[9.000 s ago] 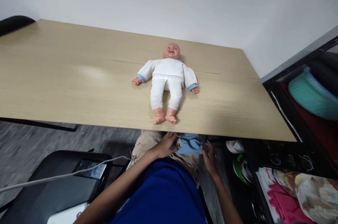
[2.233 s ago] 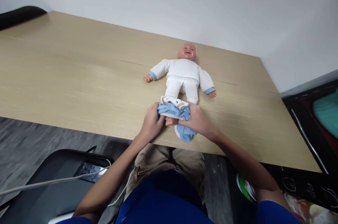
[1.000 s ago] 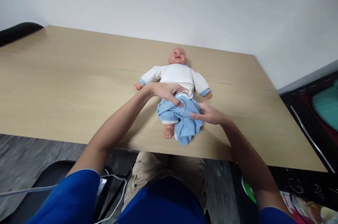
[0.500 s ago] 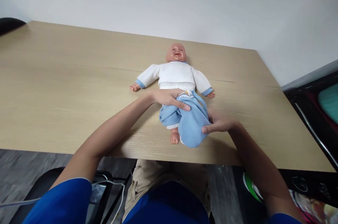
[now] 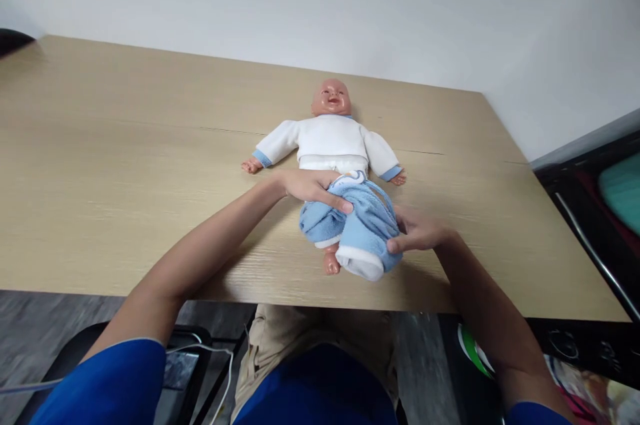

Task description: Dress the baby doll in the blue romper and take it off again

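A baby doll (image 5: 332, 135) lies face up on the table, its head toward the wall, in a white top with blue cuffs. Light blue pants (image 5: 373, 215) with white hems are around its legs. One bare foot (image 5: 331, 259) pokes from the leg at the left; the other foot is hidden inside the pant leg whose hem faces me. My left hand (image 5: 320, 189) grips the pants near the waist, thumb on top and fingers mostly hidden. At the outer side of the other pant leg, my right hand (image 5: 415, 230) pinches the cloth between thumb and fingers.
The wooden table (image 5: 125, 165) meets a white wall at the back. A black frame with teal cloth (image 5: 620, 185) stands at the right. Below the front edge are a black chair (image 5: 75, 351) and a white cable (image 5: 227, 371).
The pant leg in my right hand has straightened, and its white hem opening now faces me. My hands have barely moved, and the doll lies as before.
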The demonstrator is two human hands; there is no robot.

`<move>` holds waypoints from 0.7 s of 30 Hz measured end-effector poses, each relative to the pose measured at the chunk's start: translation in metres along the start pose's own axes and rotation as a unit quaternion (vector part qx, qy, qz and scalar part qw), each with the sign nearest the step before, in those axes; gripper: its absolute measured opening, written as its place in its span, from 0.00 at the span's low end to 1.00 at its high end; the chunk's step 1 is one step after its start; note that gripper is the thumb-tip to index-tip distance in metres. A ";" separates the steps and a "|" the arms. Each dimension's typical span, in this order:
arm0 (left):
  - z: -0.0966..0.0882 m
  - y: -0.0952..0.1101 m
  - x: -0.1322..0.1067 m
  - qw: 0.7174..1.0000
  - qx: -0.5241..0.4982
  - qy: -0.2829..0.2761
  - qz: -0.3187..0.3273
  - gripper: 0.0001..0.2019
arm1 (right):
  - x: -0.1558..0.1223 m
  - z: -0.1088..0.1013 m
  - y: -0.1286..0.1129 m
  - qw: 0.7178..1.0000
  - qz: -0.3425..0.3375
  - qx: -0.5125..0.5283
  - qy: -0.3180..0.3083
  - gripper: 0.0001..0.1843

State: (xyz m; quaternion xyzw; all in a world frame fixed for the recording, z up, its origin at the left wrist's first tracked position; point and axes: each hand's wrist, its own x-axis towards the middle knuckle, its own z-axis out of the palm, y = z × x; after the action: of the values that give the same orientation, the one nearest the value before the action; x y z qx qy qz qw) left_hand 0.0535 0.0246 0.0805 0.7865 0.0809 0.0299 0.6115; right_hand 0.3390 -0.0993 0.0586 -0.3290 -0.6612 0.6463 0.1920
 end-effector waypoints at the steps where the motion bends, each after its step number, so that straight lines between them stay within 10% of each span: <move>1: 0.000 0.000 -0.001 1.000 -0.007 -0.009 -0.003 0.27 | 0.000 0.001 0.001 1.000 -0.003 0.001 0.000 0.35; 7: 0.006 0.003 -0.002 0.997 -0.056 -0.060 -0.013 0.29 | 0.007 0.013 0.024 0.972 -0.017 0.149 0.182 0.34; 17: 0.004 -0.004 -0.007 0.999 -0.023 0.030 0.021 0.34 | 0.008 0.007 0.006 0.987 -0.080 0.059 0.130 0.48; 21: 0.009 0.001 -0.007 0.999 0.015 0.052 0.010 0.29 | 0.016 0.006 -0.001 0.964 -0.075 0.008 0.255 0.36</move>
State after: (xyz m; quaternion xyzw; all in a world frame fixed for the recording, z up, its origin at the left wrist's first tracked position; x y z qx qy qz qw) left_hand 0.0478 0.0144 0.0791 0.7935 0.1051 0.0754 0.5946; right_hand 0.3235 -0.0926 0.0564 -0.4311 -0.6075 0.5303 0.4049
